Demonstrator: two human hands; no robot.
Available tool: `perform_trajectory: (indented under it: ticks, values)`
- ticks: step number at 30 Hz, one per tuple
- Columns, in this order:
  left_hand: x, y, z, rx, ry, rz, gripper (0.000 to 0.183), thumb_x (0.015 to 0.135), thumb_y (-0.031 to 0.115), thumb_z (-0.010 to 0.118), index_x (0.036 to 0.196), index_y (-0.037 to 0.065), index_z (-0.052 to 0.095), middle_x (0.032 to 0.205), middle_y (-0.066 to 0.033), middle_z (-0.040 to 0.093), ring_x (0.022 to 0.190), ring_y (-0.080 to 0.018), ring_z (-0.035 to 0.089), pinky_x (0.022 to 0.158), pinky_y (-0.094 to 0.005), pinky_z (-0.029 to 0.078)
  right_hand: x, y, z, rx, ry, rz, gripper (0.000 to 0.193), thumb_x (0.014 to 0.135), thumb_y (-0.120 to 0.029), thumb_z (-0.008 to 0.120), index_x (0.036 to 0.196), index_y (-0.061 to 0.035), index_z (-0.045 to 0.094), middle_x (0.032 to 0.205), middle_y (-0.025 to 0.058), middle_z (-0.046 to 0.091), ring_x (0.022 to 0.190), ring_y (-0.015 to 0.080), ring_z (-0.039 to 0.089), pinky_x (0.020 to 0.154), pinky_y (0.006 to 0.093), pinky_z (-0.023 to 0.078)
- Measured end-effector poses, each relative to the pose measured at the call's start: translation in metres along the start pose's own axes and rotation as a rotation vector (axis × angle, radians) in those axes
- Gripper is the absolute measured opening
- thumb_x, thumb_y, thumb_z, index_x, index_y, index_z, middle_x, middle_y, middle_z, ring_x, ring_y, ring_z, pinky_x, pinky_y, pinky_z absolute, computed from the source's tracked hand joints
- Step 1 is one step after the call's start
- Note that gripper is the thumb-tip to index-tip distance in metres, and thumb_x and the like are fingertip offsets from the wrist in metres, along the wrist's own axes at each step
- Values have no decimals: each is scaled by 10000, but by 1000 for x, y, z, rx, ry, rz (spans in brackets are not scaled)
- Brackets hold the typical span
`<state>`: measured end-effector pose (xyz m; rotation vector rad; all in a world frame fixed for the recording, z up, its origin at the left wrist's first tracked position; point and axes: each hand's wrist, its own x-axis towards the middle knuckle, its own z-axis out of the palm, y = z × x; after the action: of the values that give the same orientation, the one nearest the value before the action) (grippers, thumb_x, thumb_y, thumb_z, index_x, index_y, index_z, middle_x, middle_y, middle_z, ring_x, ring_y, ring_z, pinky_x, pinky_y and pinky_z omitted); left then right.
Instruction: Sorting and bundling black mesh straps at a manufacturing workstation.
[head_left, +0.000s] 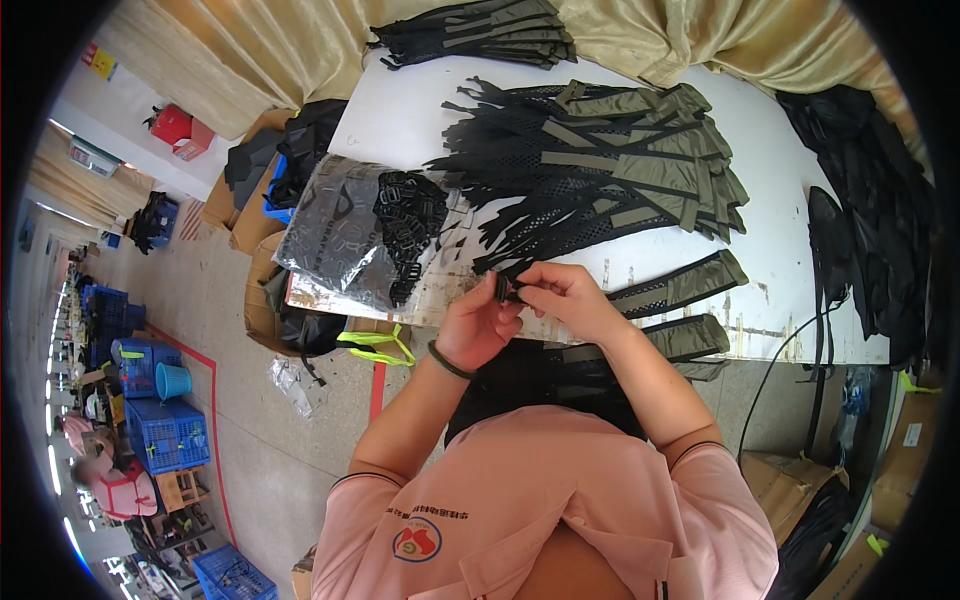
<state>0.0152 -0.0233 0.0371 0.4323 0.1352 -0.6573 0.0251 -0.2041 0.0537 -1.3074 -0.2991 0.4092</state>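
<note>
At 11 o'clock hangs a gold curtain (320,50); at 10 o'clock, a red box (173,124). Around 8 o'clock are blue crates (163,430), a red floor line (217,430) and a person in pink (128,494); a brown carton (783,488) lies at 4 o'clock.

We observe a white worktop (780,200), stained brown along its near edge; on it, olive-green panels (690,160) with black mesh and black trim; toward its left edge, black buckles (410,220) and a grey bag (335,245) with darker printing; behind its far edge, pale gold curtains (660,35); by its near edge, a small black piece (502,288); beyond that edge, we mark a pink shirt (550,455) with dark-trimmed sleeves (725,505)
</note>
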Motion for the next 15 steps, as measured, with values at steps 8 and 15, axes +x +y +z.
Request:
perform_trajectory:
  ticks: [8,15]
  values:
    - [4,-6,-4,-13,-103,-31,232,929,315,516,994,100,573,883,-12,573,654,-95,445,565,-231,345,0,-7,1,138,-16,58,112,866,-30,587,963,4,632,787,-10,583,663,53,518,591,195,425]
    - [4,-6,4,61,26,-29,165,931,281,514,952,123,557,848,4,561,627,-95,437,542,-230,337,0,-6,-11,-82,-82,-2,101,849,-28,604,935,19,631,769,5,562,680,77,535,578,210,428]
